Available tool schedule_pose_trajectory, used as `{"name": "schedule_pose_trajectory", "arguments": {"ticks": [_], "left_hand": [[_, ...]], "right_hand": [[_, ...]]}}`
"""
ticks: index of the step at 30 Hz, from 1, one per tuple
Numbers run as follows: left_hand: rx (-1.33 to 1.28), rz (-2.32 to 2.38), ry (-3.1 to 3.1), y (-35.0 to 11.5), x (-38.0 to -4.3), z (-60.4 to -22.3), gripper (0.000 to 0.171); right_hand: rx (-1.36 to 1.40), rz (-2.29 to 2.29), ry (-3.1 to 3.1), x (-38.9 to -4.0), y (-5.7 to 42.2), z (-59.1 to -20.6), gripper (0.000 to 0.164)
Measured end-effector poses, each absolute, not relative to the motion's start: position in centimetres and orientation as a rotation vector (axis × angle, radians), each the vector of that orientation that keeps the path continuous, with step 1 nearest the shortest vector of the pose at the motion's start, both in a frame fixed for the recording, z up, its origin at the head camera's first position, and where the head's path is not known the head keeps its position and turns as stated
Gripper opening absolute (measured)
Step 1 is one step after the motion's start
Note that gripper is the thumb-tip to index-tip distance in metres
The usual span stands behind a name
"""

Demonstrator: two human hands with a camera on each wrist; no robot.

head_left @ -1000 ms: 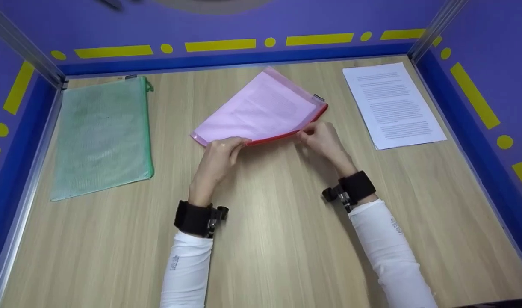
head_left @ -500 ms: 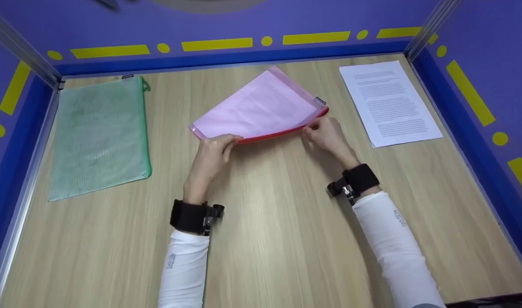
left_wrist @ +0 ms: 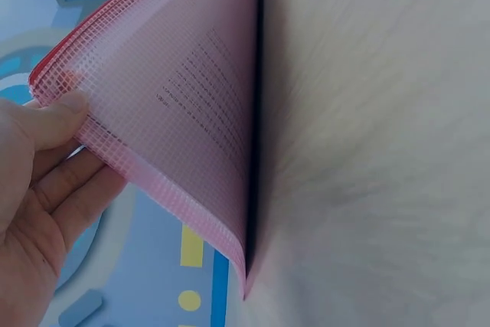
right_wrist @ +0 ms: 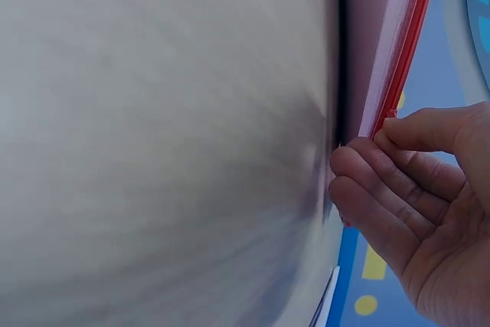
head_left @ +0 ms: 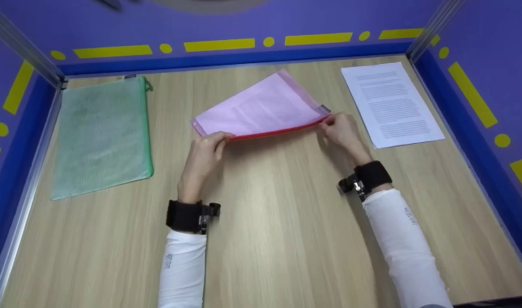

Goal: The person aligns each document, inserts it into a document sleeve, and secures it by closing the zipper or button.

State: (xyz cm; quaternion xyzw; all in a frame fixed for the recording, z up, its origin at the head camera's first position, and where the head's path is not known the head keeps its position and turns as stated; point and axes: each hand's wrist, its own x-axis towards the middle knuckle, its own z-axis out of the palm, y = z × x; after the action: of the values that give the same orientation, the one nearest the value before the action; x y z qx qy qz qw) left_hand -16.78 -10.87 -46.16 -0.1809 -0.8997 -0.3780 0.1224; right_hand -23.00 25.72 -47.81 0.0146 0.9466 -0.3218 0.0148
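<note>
A pink mesh zipper pouch (head_left: pixel 261 107) with printed paper inside lies at the middle back of the table, its red zipper edge (head_left: pixel 273 132) raised toward me. My left hand (head_left: pixel 203 156) pinches the near left corner between thumb and fingers, as the left wrist view shows on the mesh (left_wrist: pixel 153 82). At the zipper's right end, my right hand (head_left: pixel 344 132) pinches with thumb and forefinger; a small red piece, apparently the zipper pull (right_wrist: pixel 391 114), shows at the fingertips in the right wrist view. The other fingers of that hand are loosely bent.
A green mesh zipper pouch (head_left: pixel 102 132) lies flat on the left of the table. On the right is a stack of printed paper (head_left: pixel 393 107). Purple panels (head_left: pixel 226 25) with yellow marks border the back and sides.
My right hand has slid rightward along the red zipper to its right end. The left hand has shifted slightly left and away from me with the corner, and the zipper edge looks straighter.
</note>
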Motion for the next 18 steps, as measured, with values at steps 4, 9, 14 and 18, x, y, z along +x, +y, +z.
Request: {"name": "schedule_pose_trajectory", "arguments": {"ticks": [4, 9, 14, 18], "left_hand": [[-0.448, -1.094, -2.635, -11.7, -16.8, -46.2, 0.019], [-0.389, -1.093, -2.659, -12.2, -16.8, -46.1, 0.02], [-0.384, -1.101, -2.669, -12.3, -16.9, -46.1, 0.02], [-0.372, -1.087, -2.659, -12.3, -17.0, -46.1, 0.02]], "right_hand": [[0.108, -1.004, 2.934, -23.0, 26.9, -48.1, 0.021], [0.179, -0.969, 2.929, -22.9, 27.8, -48.0, 0.023], [0.23, -0.972, 2.937, -23.0, 28.5, -47.5, 0.025], [0.261, -1.002, 2.954, -23.0, 29.0, -47.3, 0.025]]}}
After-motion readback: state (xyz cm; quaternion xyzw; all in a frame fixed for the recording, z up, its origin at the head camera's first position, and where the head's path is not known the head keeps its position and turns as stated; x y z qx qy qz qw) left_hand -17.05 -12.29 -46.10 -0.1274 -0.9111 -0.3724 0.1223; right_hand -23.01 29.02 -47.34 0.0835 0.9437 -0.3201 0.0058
